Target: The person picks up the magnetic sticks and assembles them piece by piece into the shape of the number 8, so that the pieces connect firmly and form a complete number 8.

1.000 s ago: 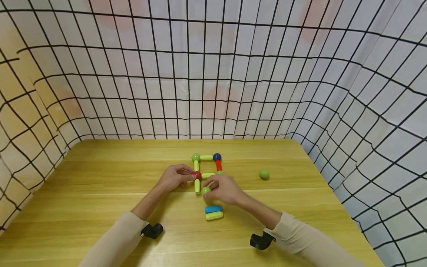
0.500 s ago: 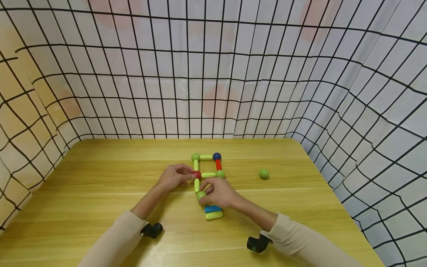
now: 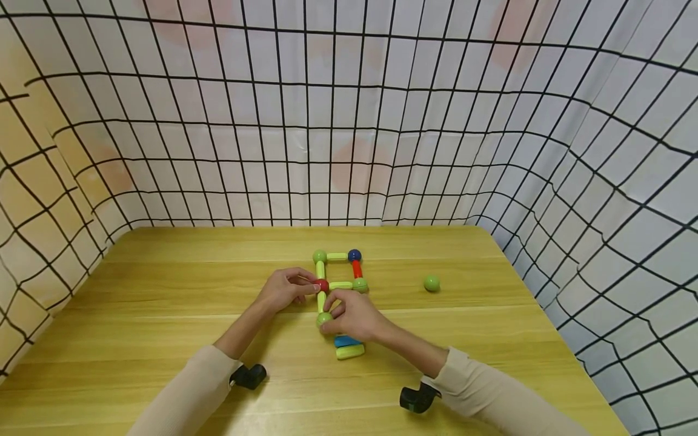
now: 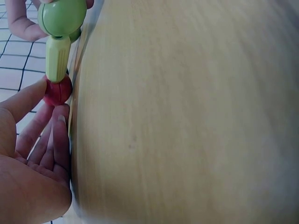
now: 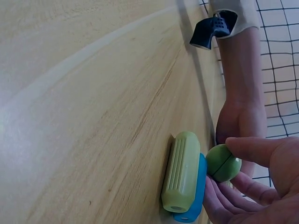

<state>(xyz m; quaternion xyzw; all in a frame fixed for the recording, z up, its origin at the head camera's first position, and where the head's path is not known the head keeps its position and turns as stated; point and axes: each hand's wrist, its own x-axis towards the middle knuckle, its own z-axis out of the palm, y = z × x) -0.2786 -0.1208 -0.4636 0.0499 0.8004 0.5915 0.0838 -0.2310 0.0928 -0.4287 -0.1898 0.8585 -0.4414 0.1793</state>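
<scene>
My left hand (image 3: 285,289) pinches a red ball (image 3: 323,285) between thumb and fingers. Toward me from that ball runs a yellow-green rod (image 4: 57,58). At its near end sits a green ball (image 5: 223,163), which my right hand (image 3: 353,315) holds between thumb and fingers. Beyond the red ball lies a square of rods and balls: a far green ball (image 3: 319,257), a dark blue ball (image 3: 354,255), a red rod (image 3: 357,269) and a seamed green ball (image 3: 360,284). The blue rod (image 3: 347,341) is partly covered by my right hand in the head view.
A loose yellow-green rod (image 3: 350,352) lies beside the blue rod, on the near side. One loose green ball (image 3: 432,283) rests to the right on the wooden table (image 3: 163,272). A black grid on white cloth (image 3: 349,109) encloses the table's back and sides.
My right hand has moved left with its green ball, bringing it to the near end of the yellow-green rod. My left hand has stayed on the red ball.
</scene>
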